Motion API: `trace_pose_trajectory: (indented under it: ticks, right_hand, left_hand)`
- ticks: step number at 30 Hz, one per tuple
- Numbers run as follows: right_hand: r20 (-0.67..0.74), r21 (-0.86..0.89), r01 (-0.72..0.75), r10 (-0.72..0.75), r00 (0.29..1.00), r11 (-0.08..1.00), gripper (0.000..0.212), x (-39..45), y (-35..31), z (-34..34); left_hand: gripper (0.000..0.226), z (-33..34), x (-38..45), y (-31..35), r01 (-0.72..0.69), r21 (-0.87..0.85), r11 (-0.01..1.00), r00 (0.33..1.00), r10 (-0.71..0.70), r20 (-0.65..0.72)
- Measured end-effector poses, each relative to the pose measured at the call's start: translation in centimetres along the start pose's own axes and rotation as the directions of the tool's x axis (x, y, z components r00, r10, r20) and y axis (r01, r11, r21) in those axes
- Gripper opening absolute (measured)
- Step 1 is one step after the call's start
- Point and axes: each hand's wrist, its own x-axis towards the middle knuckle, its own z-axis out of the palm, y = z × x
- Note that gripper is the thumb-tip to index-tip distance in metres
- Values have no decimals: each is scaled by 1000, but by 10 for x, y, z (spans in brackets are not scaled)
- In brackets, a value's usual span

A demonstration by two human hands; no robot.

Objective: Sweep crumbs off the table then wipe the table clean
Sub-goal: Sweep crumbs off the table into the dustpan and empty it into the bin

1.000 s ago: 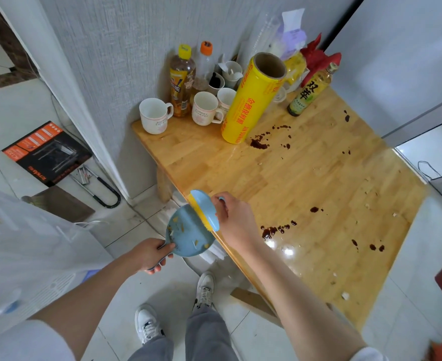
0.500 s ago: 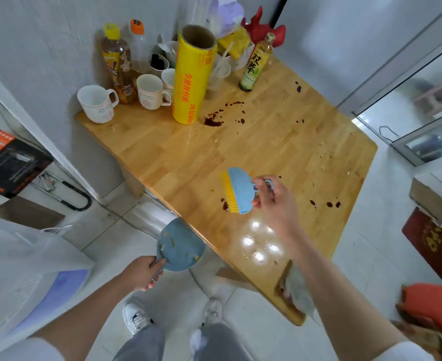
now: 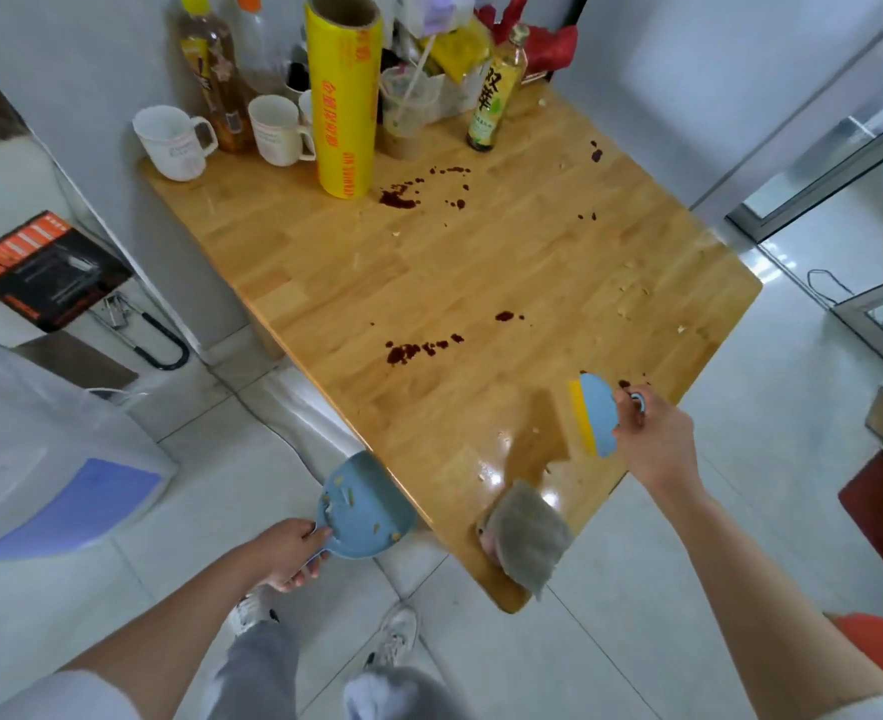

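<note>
A wooden table (image 3: 481,262) carries pale crumbs (image 3: 631,293) near its right edge and dark red stains (image 3: 418,350) across the middle. My right hand (image 3: 652,439) grips a blue brush with yellow bristles (image 3: 592,415) just above the table's near right part. My left hand (image 3: 288,550) holds a blue dustpan (image 3: 364,504) by its handle, below the table's near left edge, with a few crumbs in it. A grey cloth (image 3: 527,535) lies on the table's near corner.
Against the wall at the table's far end stand a yellow wrap roll (image 3: 345,96), white mugs (image 3: 171,140), bottles (image 3: 496,90) and a plastic cup. A white bag (image 3: 39,459) and a black box (image 3: 44,270) sit on the floor to the left.
My right hand carried the brush from the dustpan at the left edge across to the table's near right side. The dustpan dropped slightly below the edge. The view swung right.
</note>
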Motion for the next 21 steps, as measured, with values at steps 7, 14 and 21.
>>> trace_pose_trajectory:
  ticks: [7, 14, 21]
  right_hand:
    - [-2, -72, 1, -1, 1000, 997, 34, -29, 16, 25]
    - [70, -23, 164, -162, 984, 986, 32, -46, -42, 64]
    - [112, -6, 277, -275, 955, 961, 30, -59, -65, 66]
  left_hand:
    - [43, 38, -2, -1, -68, -20, 997, 994, 66, -88]
    - [41, 53, 1, -10, -94, -15, 995, 990, 92, -103]
    - [41, 50, -5, -18, -114, -46, 992, 985, 107, -135]
